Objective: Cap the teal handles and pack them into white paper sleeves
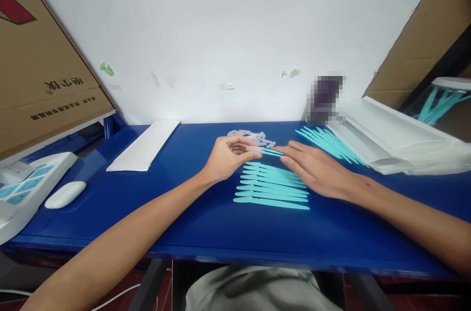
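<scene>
Left hand (225, 158): I'm pinching a small translucent plastic piece (253, 149) above the blue desk (187, 218). Right hand (313, 168): I'm touching slim turquoise sticks (273, 152) beside it, grip unclear; straight alignment should be helping.

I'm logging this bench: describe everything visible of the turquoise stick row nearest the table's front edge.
The row of turquoise sticks lies on the blue table, roughly parallel, running left to right. They look slim, plastic, stepped near the left end and narrower at the right. The right hand is beside the farther sticks' right ends; contact is unclear.
</scene>
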Motion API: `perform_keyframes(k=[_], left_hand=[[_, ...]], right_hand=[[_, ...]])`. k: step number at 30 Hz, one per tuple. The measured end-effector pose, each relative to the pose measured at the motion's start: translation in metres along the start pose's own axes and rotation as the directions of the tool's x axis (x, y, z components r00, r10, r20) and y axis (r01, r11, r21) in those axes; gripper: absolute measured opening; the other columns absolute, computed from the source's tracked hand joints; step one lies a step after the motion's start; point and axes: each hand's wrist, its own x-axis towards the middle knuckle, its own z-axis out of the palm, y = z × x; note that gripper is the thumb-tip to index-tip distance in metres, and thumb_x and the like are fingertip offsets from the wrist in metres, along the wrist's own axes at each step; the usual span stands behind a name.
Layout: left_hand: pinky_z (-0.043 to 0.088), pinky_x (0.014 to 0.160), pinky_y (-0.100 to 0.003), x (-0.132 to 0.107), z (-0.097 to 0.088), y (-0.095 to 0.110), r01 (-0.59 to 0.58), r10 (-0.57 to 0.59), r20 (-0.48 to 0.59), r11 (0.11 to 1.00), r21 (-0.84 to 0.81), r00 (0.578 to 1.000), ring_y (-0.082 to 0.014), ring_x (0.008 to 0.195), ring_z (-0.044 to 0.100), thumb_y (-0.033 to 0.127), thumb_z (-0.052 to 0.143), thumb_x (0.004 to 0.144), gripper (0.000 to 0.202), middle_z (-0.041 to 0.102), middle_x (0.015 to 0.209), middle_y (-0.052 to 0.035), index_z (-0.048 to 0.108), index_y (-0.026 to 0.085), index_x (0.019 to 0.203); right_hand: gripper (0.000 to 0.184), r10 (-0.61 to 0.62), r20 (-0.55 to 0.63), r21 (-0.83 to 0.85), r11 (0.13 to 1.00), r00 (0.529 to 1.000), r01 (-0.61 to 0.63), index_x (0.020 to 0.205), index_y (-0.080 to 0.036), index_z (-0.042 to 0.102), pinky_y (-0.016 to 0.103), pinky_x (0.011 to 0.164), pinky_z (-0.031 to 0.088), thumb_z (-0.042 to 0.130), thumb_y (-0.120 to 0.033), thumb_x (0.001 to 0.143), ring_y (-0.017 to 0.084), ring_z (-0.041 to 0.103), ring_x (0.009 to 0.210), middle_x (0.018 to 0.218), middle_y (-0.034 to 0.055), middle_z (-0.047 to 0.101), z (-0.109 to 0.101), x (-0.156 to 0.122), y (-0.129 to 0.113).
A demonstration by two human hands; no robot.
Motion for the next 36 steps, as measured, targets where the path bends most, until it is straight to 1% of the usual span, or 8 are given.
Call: perform_keyframes(k=[9,16,19,22,27,29,32,36], left_hand=[[0.060,0.071,-0.030,0.000,0.001,0.000,-0.007,0.007,-0.008,0.999,0.035,1.000,-0.0177,0.074,0.072,0.037,0.091,0.064,0.035,0.077,0.085,-0.0070,0.074,0.014,0.084],[0.060,0.072,-0.030,-0.003,0.002,0.000,-0.059,0.046,0.092,0.987,0.152,0.995,-0.0191,0.076,0.072,0.043,0.088,0.069,0.035,0.076,0.084,-0.0068,0.076,0.016,0.088],[0.058,0.071,-0.029,-0.005,0.002,0.002,-0.143,0.107,0.156,0.959,0.245,0.982,-0.0184,0.076,0.071,0.045,0.082,0.077,0.031,0.076,0.086,-0.0068,0.076,0.016,0.089],[0.055,0.073,-0.028,-0.004,-0.002,0.006,-0.338,0.238,0.272,0.838,0.428,0.933,-0.0173,0.075,0.069,0.046,0.070,0.089,0.030,0.075,0.085,-0.0061,0.074,0.017,0.094],[0.047,0.072,-0.029,0.001,-0.006,0.009,-0.627,0.296,0.553,0.346,0.698,0.779,-0.0201,0.080,0.064,0.050,0.033,0.106,0.050,0.069,0.085,-0.0102,0.064,0.015,0.091],[0.044,0.068,-0.028,0.003,-0.006,0.009,-0.655,0.283,0.595,0.233,0.718,0.752,-0.0200,0.077,0.062,0.050,0.022,0.107,0.055,0.066,0.082,-0.0101,0.060,0.015,0.088],[0.040,0.063,-0.028,0.004,-0.004,0.008,-0.666,0.281,0.608,0.208,0.717,0.742,-0.0195,0.071,0.059,0.052,0.015,0.107,0.057,0.062,0.077,-0.0085,0.055,0.016,0.086],[0.036,0.058,-0.029,0.002,0.001,0.010,-0.631,0.321,0.545,0.338,0.698,0.774,-0.0186,0.063,0.054,0.054,0.011,0.106,0.054,0.058,0.073,-0.0059,0.046,0.019,0.085]], right_hand=[[0.058,0.006,0.003,-0.002,1.000,1.000,-0.006,0.141,-0.017,0.057,0.047,0.088,0.054,0.024,-0.048,0.105,0.033,0.063,0.112,0.120,0.0162,0.066,-0.001,0.000,-0.003],[0.053,-0.046,0.008,0.035,0.998,0.999,0.045,0.137,-0.016,0.060,0.045,0.084,0.054,0.027,-0.044,0.105,0.030,0.067,0.100,0.108,0.0149,0.070,-0.004,0.003,-0.009],[0.047,-0.083,-0.001,0.079,0.993,0.997,0.083,0.131,-0.017,0.062,0.043,0.083,0.053,0.033,-0.042,0.104,0.029,0.068,0.099,0.106,0.0131,0.071,-0.006,0.003,-0.012],[0.044,-0.106,-0.009,0.128,0.986,0.994,0.106,0.124,-0.018,0.066,0.039,0.078,0.052,0.034,-0.042,0.104,0.026,0.068,0.092,0.102,0.0119,0.072,-0.007,0.002,-0.011],[0.043,-0.073,0.009,0.127,0.989,0.997,0.071,0.125,-0.023,0.066,0.038,0.078,0.051,0.034,-0.042,0.105,0.026,0.069,0.094,0.106,0.0101,0.074,-0.008,0.001,-0.008],[0.043,-0.048,0.024,0.123,0.991,0.999,0.045,0.126,-0.024,0.065,0.038,0.079,0.051,0.033,-0.043,0.105,0.026,0.069,0.096,0.109,0.0096,0.073,-0.009,0.001,-0.008],[0.044,-0.043,0.069,0.205,0.978,0.997,0.028,0.126,-0.024,0.064,0.039,0.085,0.050,0.032,-0.044,0.105,0.027,0.068,0.101,0.115,0.0089,0.073,-0.012,0.001,-0.011],[0.046,-0.057,0.119,0.389,0.921,0.991,0.006,0.122,-0.022,0.067,0.037,0.083,0.050,0.032,-0.046,0.105,0.025,0.068,0.094,0.106,0.0076,0.074,-0.021,0.004,-0.018]])
